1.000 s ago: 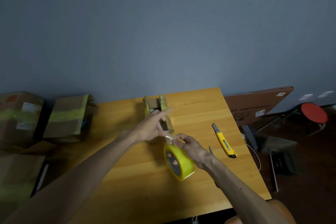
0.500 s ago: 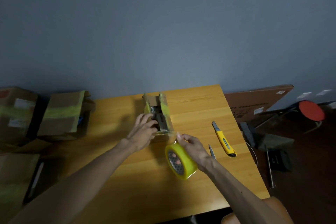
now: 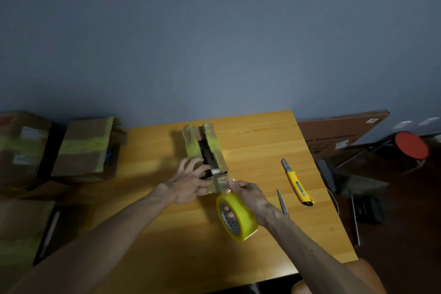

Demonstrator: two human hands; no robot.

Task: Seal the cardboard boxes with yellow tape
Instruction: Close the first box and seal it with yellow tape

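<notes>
Gripping tape roll [image 3: 241,219], right hand [image 3: 250,194] — left hand [image 3: 188,182] on box [image 3: 212,143].

Dim overall: the wall [image 3: 214,43] is darkening toward the corners, the table [image 3: 262,145] is catching the most light, and the box [image 3: 192,148] and left hand [image 3: 188,185] are throwing soft shadows leftward, so light is arriving from the right. The strip [image 3: 220,185] off the tape roll [image 3: 241,217] is glinting faintly. The wide-angle lens is bowing the table edges; cartons [image 3: 81,150] at left and floor clutter [image 3: 358,186] at right are sinking into murky, soft detail.
</notes>
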